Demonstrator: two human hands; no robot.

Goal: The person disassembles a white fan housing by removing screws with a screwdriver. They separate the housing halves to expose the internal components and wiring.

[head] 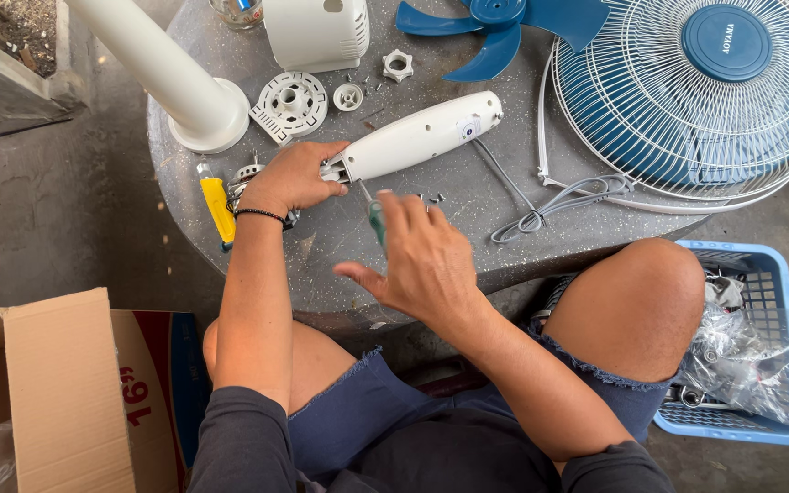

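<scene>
We have the fan mostly in pieces: blue blade (495,32), wire grille (687,100) and plastic rings lie beyond the white neck housing (417,137). Our left hand (292,175) clamps its near end; our right hand (426,260) closes round a green-handled screwdriver (374,217) just below, screws seemingly remaining.
</scene>
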